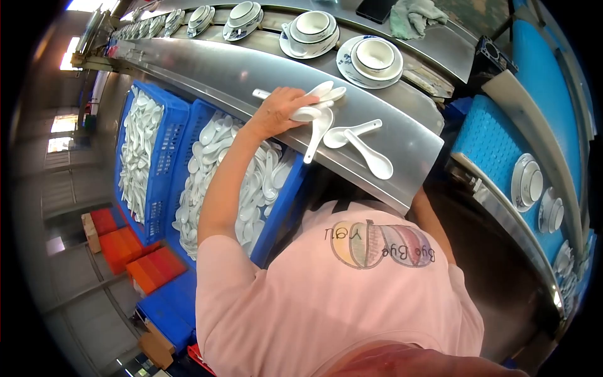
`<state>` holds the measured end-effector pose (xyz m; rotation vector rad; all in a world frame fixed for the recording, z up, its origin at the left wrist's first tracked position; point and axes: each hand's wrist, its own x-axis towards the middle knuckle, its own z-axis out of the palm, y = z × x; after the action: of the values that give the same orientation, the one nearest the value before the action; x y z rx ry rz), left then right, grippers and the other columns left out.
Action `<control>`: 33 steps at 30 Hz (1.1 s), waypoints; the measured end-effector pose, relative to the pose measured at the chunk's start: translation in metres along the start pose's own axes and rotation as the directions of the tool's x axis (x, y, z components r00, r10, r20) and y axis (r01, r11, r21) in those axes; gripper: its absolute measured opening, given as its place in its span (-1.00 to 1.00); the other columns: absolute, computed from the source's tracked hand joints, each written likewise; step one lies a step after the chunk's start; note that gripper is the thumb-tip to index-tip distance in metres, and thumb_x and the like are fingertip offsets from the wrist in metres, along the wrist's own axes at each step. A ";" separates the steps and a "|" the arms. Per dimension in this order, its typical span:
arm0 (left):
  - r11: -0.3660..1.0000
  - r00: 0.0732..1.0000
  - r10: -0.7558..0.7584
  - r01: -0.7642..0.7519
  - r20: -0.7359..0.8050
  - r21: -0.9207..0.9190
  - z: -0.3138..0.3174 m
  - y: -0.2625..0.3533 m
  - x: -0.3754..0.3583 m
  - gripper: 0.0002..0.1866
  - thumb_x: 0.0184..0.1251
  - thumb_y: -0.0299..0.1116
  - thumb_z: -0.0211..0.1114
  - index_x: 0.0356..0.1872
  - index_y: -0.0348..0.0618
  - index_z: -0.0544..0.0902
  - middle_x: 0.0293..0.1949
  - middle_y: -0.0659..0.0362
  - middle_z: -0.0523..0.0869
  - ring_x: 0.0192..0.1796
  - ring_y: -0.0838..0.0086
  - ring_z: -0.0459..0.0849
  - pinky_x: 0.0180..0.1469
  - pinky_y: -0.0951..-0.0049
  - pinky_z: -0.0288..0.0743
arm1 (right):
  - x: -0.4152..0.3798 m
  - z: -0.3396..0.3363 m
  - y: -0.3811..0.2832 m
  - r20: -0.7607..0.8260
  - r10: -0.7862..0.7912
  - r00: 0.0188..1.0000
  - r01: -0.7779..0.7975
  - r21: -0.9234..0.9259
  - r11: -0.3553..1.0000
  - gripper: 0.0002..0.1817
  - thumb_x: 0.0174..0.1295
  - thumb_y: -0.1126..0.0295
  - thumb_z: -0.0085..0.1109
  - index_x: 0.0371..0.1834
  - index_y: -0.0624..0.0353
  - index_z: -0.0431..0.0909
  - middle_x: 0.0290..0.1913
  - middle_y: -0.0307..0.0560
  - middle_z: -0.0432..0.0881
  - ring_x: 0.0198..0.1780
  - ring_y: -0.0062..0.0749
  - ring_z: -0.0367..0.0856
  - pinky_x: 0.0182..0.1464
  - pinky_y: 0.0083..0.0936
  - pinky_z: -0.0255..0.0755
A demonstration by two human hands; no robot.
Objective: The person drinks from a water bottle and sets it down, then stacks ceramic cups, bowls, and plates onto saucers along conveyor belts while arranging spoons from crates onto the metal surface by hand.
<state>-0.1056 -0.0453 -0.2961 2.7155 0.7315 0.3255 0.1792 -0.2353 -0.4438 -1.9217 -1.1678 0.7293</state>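
Observation:
My left hand (281, 113) is over the steel worktop (213, 66), its fingers closed round several white spoons (322, 97). Spoon bowls stick out past my fingertips and a handle shows behind the hand. One white spoon (319, 131) hangs down beside my fingers, its handle toward the near edge. To the right, two more spoons lie crossed, one (370, 154) over the other (339, 136). My right forearm (433, 220) passes behind the worktop's right end, and the hand itself is hidden.
Blue crates (282, 207) full of white spoons stand at the left. Stacked bowls and plates (375, 56) line the far side. A blue conveyor (493, 135) carrying dish stacks (527, 182) runs along the right. A cloth (414, 17) and black phone (375, 9) lie at the back.

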 end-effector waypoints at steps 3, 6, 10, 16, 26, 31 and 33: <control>0.997 1.000 0.013 -0.013 0.002 -0.081 -0.001 0.006 -0.008 -0.31 -0.25 -0.30 0.48 0.09 0.06 0.50 0.05 0.08 0.49 0.10 0.17 0.43 0.16 0.25 0.25 | 0.005 0.005 0.003 0.017 -0.002 1.000 0.002 -0.003 1.000 -0.66 0.06 0.50 0.11 -0.04 0.22 0.50 -0.07 0.07 0.56 -0.08 -0.07 0.54 -0.06 -0.43 0.41; 0.992 0.983 -0.129 0.127 -0.134 -0.024 -0.029 0.022 -0.031 -0.31 -0.24 -0.31 0.47 0.09 -0.06 0.48 0.13 0.07 0.45 0.19 0.14 0.37 0.23 0.27 0.20 | 0.005 0.015 0.011 0.028 0.005 1.000 -0.006 0.007 1.000 -0.67 0.06 0.50 0.11 -0.04 0.22 0.51 -0.09 0.07 0.57 -0.08 -0.07 0.55 -0.06 -0.43 0.41; 0.835 0.833 -0.550 0.549 -0.062 -0.038 -0.039 -0.016 -0.112 -0.53 -0.12 -0.50 0.32 -0.04 -0.18 0.53 0.04 -0.01 0.50 0.14 0.19 0.44 0.12 0.36 0.35 | 0.007 0.016 0.018 0.059 0.020 0.998 -0.021 0.021 1.000 -0.67 0.07 0.50 0.11 -0.05 0.22 0.51 -0.10 0.06 0.58 -0.09 -0.07 0.55 -0.06 -0.43 0.41; 0.864 0.832 -0.504 0.488 0.231 0.128 0.004 -0.022 -0.142 -0.40 -0.15 -0.47 0.29 0.06 -0.29 0.37 0.09 -0.05 0.40 0.11 0.08 0.43 0.12 0.33 0.35 | 0.000 -0.035 0.033 0.295 0.058 0.954 -0.060 0.000 0.998 -0.68 0.08 0.50 0.10 -0.05 0.23 0.51 -0.13 0.04 0.59 -0.11 -0.07 0.56 -0.06 -0.44 0.41; 0.789 0.774 -0.607 0.561 0.179 0.248 0.038 -0.036 -0.139 -0.36 -0.42 -0.21 0.51 -0.19 -0.27 0.48 -0.14 -0.12 0.46 -0.06 0.01 0.43 0.01 0.21 0.35 | 0.031 -0.265 -0.062 -0.053 -0.172 0.984 0.148 -0.300 0.942 -0.67 0.13 0.57 -0.01 -0.01 0.21 0.51 -0.08 -0.01 0.58 -0.02 -0.25 0.54 0.02 -0.51 0.35; 0.926 0.932 -0.361 0.353 0.043 0.134 0.054 -0.041 -0.153 -0.39 -0.38 -0.20 0.48 -0.23 -0.35 0.47 -0.17 -0.14 0.45 -0.07 -0.01 0.39 0.03 0.16 0.28 | 0.066 -0.328 0.033 -0.109 -0.235 0.966 0.073 -0.754 0.652 -0.53 0.08 0.51 -0.04 0.14 0.20 0.40 0.07 0.11 0.50 0.09 -0.02 0.46 0.17 -0.32 0.25; 0.876 0.875 -0.478 0.470 0.073 0.108 0.057 -0.025 -0.157 -0.38 -0.30 -0.25 0.45 -0.14 -0.30 0.42 -0.16 -0.14 0.43 -0.10 -0.03 0.40 -0.02 0.14 0.32 | 0.070 -0.327 0.036 -0.098 -0.016 0.995 -0.050 -0.635 0.771 -0.46 0.01 0.41 0.04 0.16 0.24 0.37 0.06 0.17 0.50 0.10 -0.04 0.46 0.16 -0.34 0.25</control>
<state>-0.2329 -0.1196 -0.3794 2.4907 1.3704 0.0426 0.4789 -0.2838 -0.3002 -2.4916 -1.4626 0.2343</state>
